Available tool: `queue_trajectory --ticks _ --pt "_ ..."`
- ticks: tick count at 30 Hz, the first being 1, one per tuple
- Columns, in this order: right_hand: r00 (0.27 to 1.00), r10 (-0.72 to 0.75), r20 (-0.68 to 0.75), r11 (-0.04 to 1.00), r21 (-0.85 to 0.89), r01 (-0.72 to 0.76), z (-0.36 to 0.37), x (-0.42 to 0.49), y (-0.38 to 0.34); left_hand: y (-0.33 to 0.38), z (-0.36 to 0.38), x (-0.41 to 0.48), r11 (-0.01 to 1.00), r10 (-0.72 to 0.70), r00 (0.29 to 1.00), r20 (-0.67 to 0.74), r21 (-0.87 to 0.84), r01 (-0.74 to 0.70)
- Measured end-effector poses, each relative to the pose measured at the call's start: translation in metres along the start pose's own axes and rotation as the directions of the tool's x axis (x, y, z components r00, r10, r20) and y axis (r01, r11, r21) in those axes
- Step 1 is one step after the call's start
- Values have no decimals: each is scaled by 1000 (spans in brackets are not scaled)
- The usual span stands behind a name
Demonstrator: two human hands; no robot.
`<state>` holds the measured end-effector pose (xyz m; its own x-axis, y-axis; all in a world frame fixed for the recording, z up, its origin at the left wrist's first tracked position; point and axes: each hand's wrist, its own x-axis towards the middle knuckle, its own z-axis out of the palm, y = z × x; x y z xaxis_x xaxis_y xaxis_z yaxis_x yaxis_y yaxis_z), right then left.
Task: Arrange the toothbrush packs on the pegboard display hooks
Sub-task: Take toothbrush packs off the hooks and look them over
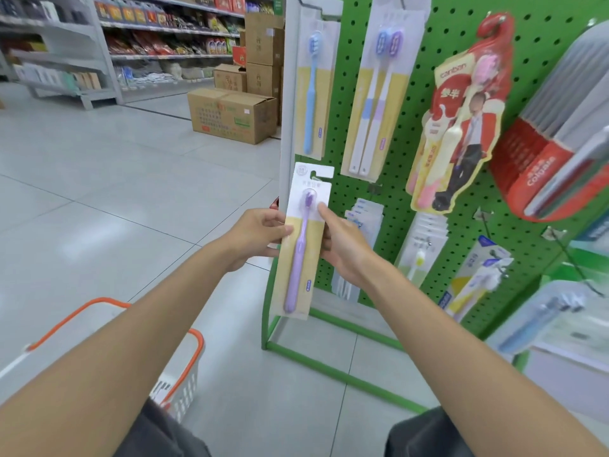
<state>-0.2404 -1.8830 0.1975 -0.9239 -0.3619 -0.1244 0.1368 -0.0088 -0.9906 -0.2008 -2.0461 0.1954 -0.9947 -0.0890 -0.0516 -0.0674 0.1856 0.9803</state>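
head view: purple toothbrush pack [303,239] is held upright between both hands, in front of the left edge of the green pegboard [415,77]. left hand [253,239] pinches the pack's left edge about mid-height, thumb on the front and fingers behind. right hand [342,245] grips the right edge at the same level, index finger laid on the front beside the brush head and the other fingers curled behind the card. so both hands are clamped on the pack, neither is free.

the hang slot [318,174] is at the top of the card, above both hands and not on a hook yet. straight above the hands hangs a blue toothbrush pack [313,94]. up and to the right of the right hand are a twin pack [375,94] and a red pack [461,120]. an orange-rimmed basket [194,357] sits on the floor below the left forearm.

handling, as we judge it: the pack is a thin card with a clear blister, so very light and a bit bendy along its length. the film may be slick. we'd hold it by the card edges, as now, or higher up near the slot, so the top stays stiff while it is threaded onto a hook. squeezing the blister risks denting it. we cannot tell which hook is free for it.
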Motion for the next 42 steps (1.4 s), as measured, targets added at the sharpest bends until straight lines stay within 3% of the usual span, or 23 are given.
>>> queue_trajectory --ticks 4,11,17,19,21,23,25,29,36,42 --pt "994 37 106 995 -98 -27 -12 -10 14 -2 4 -3 1000 -9 1000 -28 -25 8" --pt "952 138 272 950 -308 -50 -27 -30 44 5 6 -6 989 -6 980 -200 -148 -24" --pt "968 46 246 932 -359 47 -30 -44 55 8 17 -11 998 17 981 -196 -52 -27" --pt "971 -78 224 869 -462 177 -30 -47 60 12 23 -15 999 31 990 -139 -27 -35" --pt "946 -184 267 740 -596 312 -29 -51 62 14 28 -17 999 32 997 -68 6 -31" --pt "922 -225 314 585 -713 385 -26 -56 64 13 30 -17 998 53 997 -57 50 -50" --pt "916 -236 326 515 -757 402 -26 -60 66 14 31 -18 998 66 995 -80 9 -65" --pt "929 -195 316 609 -703 367 -34 -61 56 19 30 -23 997 52 998 -45 -63 -54" --pt "954 -300 1 866 -419 273 -45 -53 13 29 33 -33 999 20 988 153 -41 -14" --pt "936 -350 40 907 -233 350 -52 -69 -14 38 41 -40 999 32 972 235 -4 -32"
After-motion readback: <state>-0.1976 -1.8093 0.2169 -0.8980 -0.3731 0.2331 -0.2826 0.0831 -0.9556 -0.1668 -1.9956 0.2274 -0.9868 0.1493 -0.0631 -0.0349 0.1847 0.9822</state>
